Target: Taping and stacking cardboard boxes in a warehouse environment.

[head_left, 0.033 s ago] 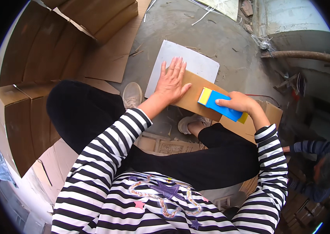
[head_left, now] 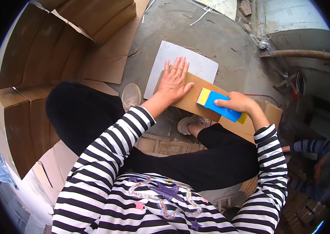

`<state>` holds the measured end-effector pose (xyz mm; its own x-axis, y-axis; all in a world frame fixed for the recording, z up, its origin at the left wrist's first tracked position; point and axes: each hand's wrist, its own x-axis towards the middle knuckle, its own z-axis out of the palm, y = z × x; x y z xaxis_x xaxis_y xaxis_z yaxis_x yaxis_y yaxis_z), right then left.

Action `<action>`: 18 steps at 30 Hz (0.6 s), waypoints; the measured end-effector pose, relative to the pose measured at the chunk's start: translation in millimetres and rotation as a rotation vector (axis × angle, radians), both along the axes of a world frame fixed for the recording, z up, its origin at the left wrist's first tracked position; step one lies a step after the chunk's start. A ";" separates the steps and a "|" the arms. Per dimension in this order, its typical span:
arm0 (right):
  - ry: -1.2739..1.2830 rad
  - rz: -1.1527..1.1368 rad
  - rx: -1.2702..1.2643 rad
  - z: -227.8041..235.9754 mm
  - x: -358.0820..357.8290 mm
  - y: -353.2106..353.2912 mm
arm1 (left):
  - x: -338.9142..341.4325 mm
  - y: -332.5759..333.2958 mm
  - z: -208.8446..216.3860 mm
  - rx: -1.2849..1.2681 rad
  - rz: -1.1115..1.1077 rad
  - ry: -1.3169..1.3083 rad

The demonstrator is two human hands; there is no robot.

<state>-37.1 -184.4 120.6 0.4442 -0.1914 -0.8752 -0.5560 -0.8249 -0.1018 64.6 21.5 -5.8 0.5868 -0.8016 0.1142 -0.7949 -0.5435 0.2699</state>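
Observation:
A narrow brown cardboard piece [head_left: 202, 99] lies partly over a white board [head_left: 198, 58] and reaches right toward a stack of cardboard. My left hand [head_left: 174, 82] lies flat on its left part, palm down with the fingers spread. My right hand [head_left: 238, 103] is wrapped round a flat blue tool with yellow ends [head_left: 216, 102], thumb on top. The tool rests over the right part of the cardboard piece, its left yellow end pointing toward my left hand. Its exact kind cannot be made out, and its underside is hidden.
Tall cardboard boxes [head_left: 36, 50] stand at the left. Flat stacked cardboard [head_left: 268, 115] lies at the right, beside my knee. A wooden pole [head_left: 301, 55] juts out at the far right. Another person [head_left: 321, 167] in a dark striped top is at the lower right.
My left hand has shifted slightly to the right on the cardboard piece, baring more of its left end. My right hand and the blue tool look almost unmoved.

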 end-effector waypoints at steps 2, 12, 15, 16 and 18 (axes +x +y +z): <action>0.025 -0.006 0.014 2.5 7.0 0.3 | 1.1 -20.4 -4.2 -0.038 -0.046 -0.008; -0.021 -0.017 0.041 -3.0 -4.1 -10.3 | 37.2 4.1 -3.3 -0.053 -0.020 -0.018; -0.018 -0.011 0.067 1.9 2.5 -6.6 | 34.7 7.5 -4.7 -0.057 0.019 -0.061; -0.022 -0.010 0.067 3.0 5.4 -4.6 | 24.8 0.6 -5.8 -0.066 -0.013 -0.091; -0.013 0.001 0.059 4.6 6.7 -1.0 | -2.2 -12.9 -6.4 -0.017 -0.102 -0.039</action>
<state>-30.4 -185.3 125.2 0.4555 -0.1396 -0.8792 -0.5538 -0.8177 -0.1571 62.4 8.6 -12.2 0.4970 -0.8547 0.1500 -0.8560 -0.4546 0.2460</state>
